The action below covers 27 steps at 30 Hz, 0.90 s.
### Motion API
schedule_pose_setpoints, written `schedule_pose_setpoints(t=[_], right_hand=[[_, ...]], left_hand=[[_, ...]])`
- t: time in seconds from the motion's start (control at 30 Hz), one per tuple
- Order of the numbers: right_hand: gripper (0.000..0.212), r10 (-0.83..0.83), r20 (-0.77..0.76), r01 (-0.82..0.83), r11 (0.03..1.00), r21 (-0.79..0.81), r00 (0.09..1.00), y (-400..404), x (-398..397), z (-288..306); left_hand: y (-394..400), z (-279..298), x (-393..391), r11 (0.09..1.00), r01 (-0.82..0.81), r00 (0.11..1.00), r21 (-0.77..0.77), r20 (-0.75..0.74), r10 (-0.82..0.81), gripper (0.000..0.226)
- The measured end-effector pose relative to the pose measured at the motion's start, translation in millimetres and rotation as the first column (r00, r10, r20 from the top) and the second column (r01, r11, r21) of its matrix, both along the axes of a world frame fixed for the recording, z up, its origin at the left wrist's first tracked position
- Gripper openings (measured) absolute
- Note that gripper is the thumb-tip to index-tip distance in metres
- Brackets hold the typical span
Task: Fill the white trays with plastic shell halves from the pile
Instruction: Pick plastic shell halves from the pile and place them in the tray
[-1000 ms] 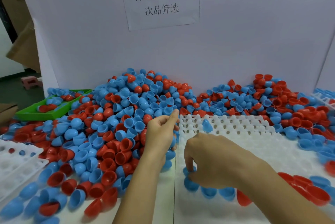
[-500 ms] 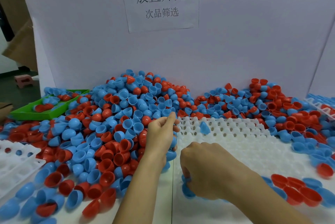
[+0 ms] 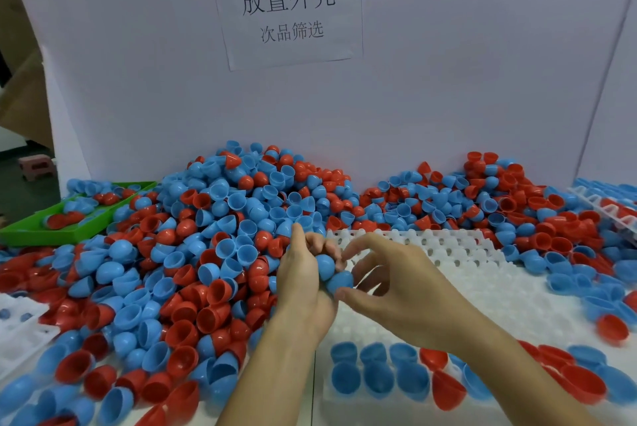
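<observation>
**Clearance around the tray**

White tray: middle and far cells bare, open from above. Near rows carry seated shell halves. Pile banks against the tray's left and far edges and spills over its right side. White backboard closes the rear. My hands meet over the tray's left edge. Green bin far left.

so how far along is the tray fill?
Early. Done: the near rows of the white tray hold a few seated shells, blue and some red. In hand: the left hand grips blue shells, and the right hand is taking one from it. Left: most tray pockets are bare, and the pile is large.
</observation>
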State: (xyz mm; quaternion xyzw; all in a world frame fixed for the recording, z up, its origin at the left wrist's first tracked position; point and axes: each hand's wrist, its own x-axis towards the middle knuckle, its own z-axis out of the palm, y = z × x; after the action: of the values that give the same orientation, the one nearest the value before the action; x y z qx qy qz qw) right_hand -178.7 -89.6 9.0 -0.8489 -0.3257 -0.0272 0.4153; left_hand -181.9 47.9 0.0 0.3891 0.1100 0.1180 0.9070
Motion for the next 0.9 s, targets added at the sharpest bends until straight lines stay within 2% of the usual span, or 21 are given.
schedule_pose_setpoints(t=[0.07, 0.13, 0.27, 0.37, 0.47, 0.53, 0.63, 0.73, 0.9], right_hand=[[0.021, -0.024, -0.032, 0.028, 0.99, 0.139, 0.999, -3.3, 0.1, -3.0], [0.02, -0.053, -0.079, 0.07, 0.971, 0.227, 0.995, -7.0, 1.3, -3.5], [0.011, 0.019, -0.103, 0.006, 0.97, 0.241, 0.995, -15.0, -3.1, -4.3], [0.024, 0.02, -0.056, -0.008, 0.979, 0.204, 0.998, -18.5, -8.7, -6.7], [0.011, -0.05, -0.057, 0.065, 0.95, 0.305, 0.997, -19.8, -9.0, -5.6], [0.003, -0.111, -0.121, 0.151, 0.904, 0.399, 0.986, -20.8, -7.5, -4.1], [0.009, -0.177, -0.276, 0.302, 0.8, 0.519, 0.945, -22.2, -4.1, -3.4], [0.006, -0.235, -0.292, 0.357, 0.793, 0.494, 0.927, -23.5, -1.3, -6.2], [0.014, -0.322, -0.163, 0.361, 0.843, 0.398, 0.933, -24.9, -0.7, -11.9]], left_hand=[[-0.9, -2.0, 0.8, 0.999, -0.012, 1.0, 0.04, 0.02, 0.011, 0.052], [-4.2, -2.2, 0.9, 0.993, 0.005, 0.999, 0.116, 0.047, -0.01, 0.047], [-20.4, -2.1, -0.9, 0.967, 0.011, 0.998, 0.254, 0.055, -0.026, 0.048], [-25.0, -1.8, -4.1, 0.972, 0.056, 0.997, 0.228, 0.039, -0.067, 0.047], [-23.0, 1.0, -8.8, 0.963, 0.171, 0.978, 0.209, 0.084, -0.192, 0.04], [-21.5, 1.5, -9.8, 0.941, 0.199, 0.964, 0.273, 0.118, -0.238, 0.027], [-19.2, -2.3, -8.7, 0.874, 0.237, 0.95, 0.423, 0.086, -0.299, 0.03], [-20.2, -6.3, -9.5, 0.803, 0.267, 0.934, 0.532, 0.063, -0.353, 0.029], [-21.3, -9.6, -9.1, 0.822, 0.228, 0.938, 0.521, 0.108, -0.328, 0.021]])
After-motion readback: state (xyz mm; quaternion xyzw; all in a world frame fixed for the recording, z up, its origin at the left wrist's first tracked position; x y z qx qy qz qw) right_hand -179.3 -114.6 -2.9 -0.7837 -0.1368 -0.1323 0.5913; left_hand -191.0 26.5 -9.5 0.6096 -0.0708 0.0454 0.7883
